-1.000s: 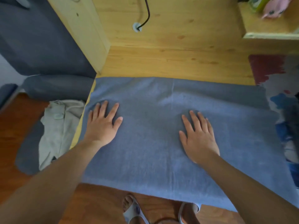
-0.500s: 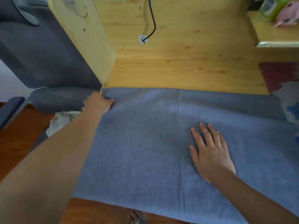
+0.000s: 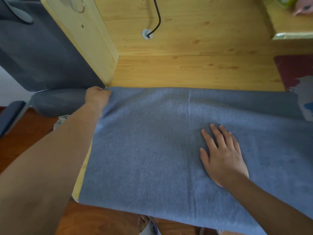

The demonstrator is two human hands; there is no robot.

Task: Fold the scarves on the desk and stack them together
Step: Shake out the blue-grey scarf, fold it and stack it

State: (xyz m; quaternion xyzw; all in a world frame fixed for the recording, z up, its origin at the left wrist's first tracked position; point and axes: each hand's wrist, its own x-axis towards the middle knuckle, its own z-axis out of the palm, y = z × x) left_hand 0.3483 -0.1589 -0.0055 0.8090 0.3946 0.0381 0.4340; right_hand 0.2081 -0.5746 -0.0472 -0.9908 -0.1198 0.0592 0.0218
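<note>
A large blue-grey scarf lies spread flat over the wooden desk and hangs over its front edge. My left hand grips the scarf's far left corner, fingers curled round the cloth. My right hand rests flat on the scarf right of the middle, fingers straight and pressing it down. A patterned red, white and blue scarf lies at the desk's right edge, partly under the blue-grey one.
A wooden side panel rises at the desk's back left. A black cable runs into a hole in the back board. A dark grey chair stands left of the desk. A shelf juts out at top right.
My left hand went from lying flat on the scarf to its far left corner and closed on it. My right hand stayed flat on the cloth.
</note>
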